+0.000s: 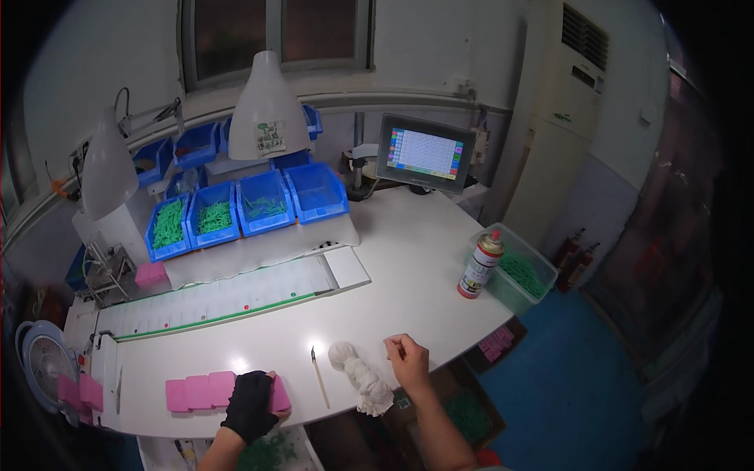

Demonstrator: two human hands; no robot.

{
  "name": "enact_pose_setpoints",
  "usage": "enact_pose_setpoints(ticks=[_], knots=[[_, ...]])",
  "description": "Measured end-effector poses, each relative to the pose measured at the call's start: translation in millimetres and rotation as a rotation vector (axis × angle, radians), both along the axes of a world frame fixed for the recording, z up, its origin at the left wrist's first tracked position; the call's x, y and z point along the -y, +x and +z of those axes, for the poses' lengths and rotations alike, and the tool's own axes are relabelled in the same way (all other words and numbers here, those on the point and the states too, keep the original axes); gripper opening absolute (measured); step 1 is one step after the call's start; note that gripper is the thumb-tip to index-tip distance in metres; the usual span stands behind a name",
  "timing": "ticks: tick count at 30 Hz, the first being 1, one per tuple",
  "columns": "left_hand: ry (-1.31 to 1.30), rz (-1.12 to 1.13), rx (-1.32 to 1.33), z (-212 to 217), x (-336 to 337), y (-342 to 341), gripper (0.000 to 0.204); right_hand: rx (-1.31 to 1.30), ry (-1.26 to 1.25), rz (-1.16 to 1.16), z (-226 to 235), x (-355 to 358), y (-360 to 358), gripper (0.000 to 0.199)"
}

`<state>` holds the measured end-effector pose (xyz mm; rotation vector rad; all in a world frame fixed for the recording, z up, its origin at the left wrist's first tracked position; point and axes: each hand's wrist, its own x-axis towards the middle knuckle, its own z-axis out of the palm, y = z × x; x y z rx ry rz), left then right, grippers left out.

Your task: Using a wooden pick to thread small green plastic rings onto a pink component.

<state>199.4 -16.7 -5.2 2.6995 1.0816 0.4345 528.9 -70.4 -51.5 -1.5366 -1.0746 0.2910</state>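
A row of pink blocks [199, 392] lies along the table's front edge, left of centre. My left hand [250, 405], in a black glove with bare fingertips, rests over the right end of the row. Its fingers close around the far and near sides of the end pink block [279, 395]. To the right, my bare right hand [408, 361] hovers by the table edge with its fingers curled and pressed together; whatever may be between them is too small to tell. Between my hands lie a thin pointed brush [319, 377] and a knotted bundle of whitish cloth [364, 380].
A long white strip fixture [220, 303] with a green edge crosses behind. Blue bins [318, 194], some holding green parts, stand beyond it under a white lamp [267, 110]. A spray can [481, 265], a green-filled tub [518, 267] and a screen [425, 151] are right. An open drawer [302, 451] sits below.
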Motion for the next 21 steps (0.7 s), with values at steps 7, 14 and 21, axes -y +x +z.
enact_pose_setpoints(ticks=[7, 14, 21], knots=[[-0.026, 0.061, 0.050, -5, 3, 3, 0.074, 0.176, -0.078, -0.058, 11, 3, -8, 0.014], [-0.036, 0.100, 0.089, -8, 7, 4, 0.072, 0.189, -0.059, -0.094, 10, 3, -10, 0.012], [-0.021, 0.089, 0.094, -10, 7, 3, 0.073, 0.186, -0.041, -0.095, 10, 4, -8, 0.012]])
